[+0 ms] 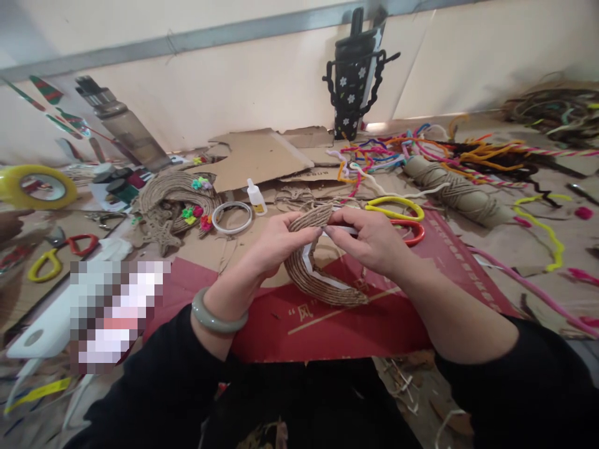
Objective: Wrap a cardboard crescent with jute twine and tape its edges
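A curved, crescent-like piece [304, 284] covered in rows of brown twine is held up over a red board [262, 321]. A white tape strip [327, 279] runs along its inner edge, bent at angles. My left hand [269, 246] is closed round the upper left part of the piece, thumb on its inner side. Opposite it, my right hand [374, 237] pinches at the upper end, where a bit of the white strip shows by the fingers. Both thumbs nearly meet there. Just behind my right hand lie scissors [395, 209] with yellow and red handles.
A tape roll [233, 218] and small glue bottle [256, 198] lie beyond my left hand, near a twine-covered wreath [163, 193] with coloured flowers. To the right are a twine spool [458, 190] and coloured pipe cleaners [379, 159]. A black tumbler [353, 87] stands at the back.
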Available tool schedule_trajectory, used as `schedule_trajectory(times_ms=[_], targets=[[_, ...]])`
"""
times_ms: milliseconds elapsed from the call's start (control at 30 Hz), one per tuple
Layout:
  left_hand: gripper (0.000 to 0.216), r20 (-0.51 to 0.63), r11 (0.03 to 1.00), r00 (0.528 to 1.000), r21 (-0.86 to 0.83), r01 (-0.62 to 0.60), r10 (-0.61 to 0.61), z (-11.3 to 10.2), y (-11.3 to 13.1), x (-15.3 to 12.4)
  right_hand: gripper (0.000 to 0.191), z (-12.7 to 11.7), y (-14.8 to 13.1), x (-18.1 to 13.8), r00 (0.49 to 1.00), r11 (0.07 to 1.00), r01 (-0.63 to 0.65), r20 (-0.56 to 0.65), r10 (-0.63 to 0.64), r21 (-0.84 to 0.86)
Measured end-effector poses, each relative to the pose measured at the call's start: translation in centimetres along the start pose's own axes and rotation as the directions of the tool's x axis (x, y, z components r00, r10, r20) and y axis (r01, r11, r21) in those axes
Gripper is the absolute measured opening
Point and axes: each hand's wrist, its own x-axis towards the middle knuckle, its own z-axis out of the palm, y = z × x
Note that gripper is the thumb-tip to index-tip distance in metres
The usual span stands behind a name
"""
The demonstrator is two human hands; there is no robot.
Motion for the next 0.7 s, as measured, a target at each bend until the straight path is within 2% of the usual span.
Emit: schedule_trajectory(times_ms=[233,467,700], targets=[[0.028,0.027,1.0,1.0,0.023,0.003,-0.004,0.11,0.1,-0.1,0.019,0.09,0.11,0.13,1.0,0.999,-0.01,-0.018,0.011,0.051],[0.028,0.077,0.999,0.997,-0.026,0.022,-0.02,-0.33,-0.4,0.28,0.02,0.52,0.34,0.14,0.999,0.999,-0.021,-0.027,0.022,0.049],[0.029,0.1,0.994,0.993,-0.086,0.074,-0.065,-0.49,-0.02,0.08,0.036,-0.13,0.37,0.23,1.0,0.998,0.024,-0.012,-0.023,0.061]])
